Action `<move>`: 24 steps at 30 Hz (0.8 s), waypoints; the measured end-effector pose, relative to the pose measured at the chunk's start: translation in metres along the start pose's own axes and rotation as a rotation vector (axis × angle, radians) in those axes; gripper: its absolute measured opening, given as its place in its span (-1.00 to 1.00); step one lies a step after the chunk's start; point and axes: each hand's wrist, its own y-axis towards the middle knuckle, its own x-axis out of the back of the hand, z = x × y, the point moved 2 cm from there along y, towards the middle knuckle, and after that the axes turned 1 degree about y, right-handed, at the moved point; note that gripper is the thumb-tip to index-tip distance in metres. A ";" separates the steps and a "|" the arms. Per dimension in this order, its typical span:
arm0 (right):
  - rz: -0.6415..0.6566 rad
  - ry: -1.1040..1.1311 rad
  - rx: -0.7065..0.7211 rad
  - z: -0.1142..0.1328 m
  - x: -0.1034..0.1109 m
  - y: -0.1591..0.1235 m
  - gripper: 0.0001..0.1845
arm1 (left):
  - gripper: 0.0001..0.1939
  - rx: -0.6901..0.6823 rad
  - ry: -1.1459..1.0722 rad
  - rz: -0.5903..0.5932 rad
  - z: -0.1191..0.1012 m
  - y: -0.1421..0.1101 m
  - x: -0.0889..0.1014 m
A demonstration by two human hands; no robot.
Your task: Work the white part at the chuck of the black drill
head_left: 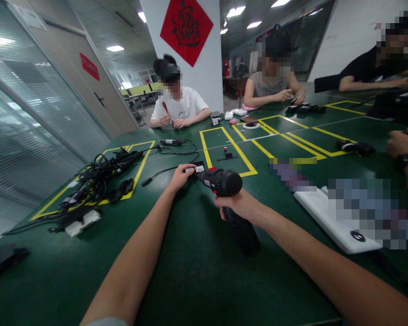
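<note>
My right hand [241, 206] is wrapped round the grip of a black and red electric screwdriver [224, 183], held just above the green table [197, 271]. The tool's nose points left at a small black part with a white label [196, 168]. My left hand [180, 175] is closed on that part, which rests at the near edge of a yellow-taped rectangle [229, 151]. A thin black cable [156, 175] runs left from the part.
A heap of black cables and adapters [98, 181] lies at the left, a white device [336, 222] at the right. A small black piece [227, 156] and red dot lie inside the rectangle. Three people sit along the far side; another's arm [404, 149] rests at right.
</note>
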 end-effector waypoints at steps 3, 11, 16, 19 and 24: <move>-0.004 0.002 0.001 -0.001 0.000 0.001 -0.92 | -0.63 -0.006 0.007 0.004 0.001 0.000 0.000; -0.006 0.004 0.006 -0.002 0.000 0.002 -0.93 | -0.64 -0.019 0.008 0.012 -0.001 -0.001 0.001; -0.010 -0.001 -0.016 0.000 0.000 0.000 -0.94 | -0.64 -0.010 0.003 0.009 -0.001 -0.001 0.000; -0.004 -0.003 -0.010 -0.001 0.000 0.001 -0.93 | -0.64 -0.005 0.008 0.008 -0.001 -0.001 0.000; 0.010 -0.014 0.016 -0.003 0.000 0.002 -0.94 | -0.64 -0.003 0.009 0.010 -0.003 -0.001 -0.001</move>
